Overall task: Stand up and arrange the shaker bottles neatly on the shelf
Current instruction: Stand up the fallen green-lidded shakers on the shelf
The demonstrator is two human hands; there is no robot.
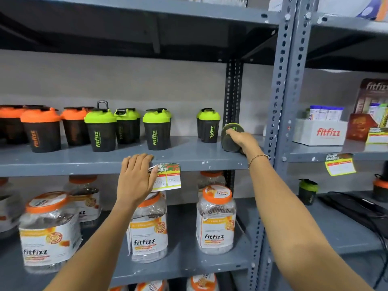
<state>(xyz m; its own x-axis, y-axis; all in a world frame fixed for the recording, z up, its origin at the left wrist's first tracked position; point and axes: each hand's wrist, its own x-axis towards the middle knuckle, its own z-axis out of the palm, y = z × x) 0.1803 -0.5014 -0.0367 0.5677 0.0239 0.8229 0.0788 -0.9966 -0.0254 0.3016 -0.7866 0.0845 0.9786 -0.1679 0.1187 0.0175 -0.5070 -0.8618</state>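
A person's right hand closes around a tipped shaker bottle at the right end of the grey shelf, its base facing the camera; the left hand rests open and flat on the shelf's front edge, holding nothing; green-lidded shakers and orange-lidded shakers stand upright alongside, their dark bodies hiding any contents; below, clear orange-capped jars hold packets.
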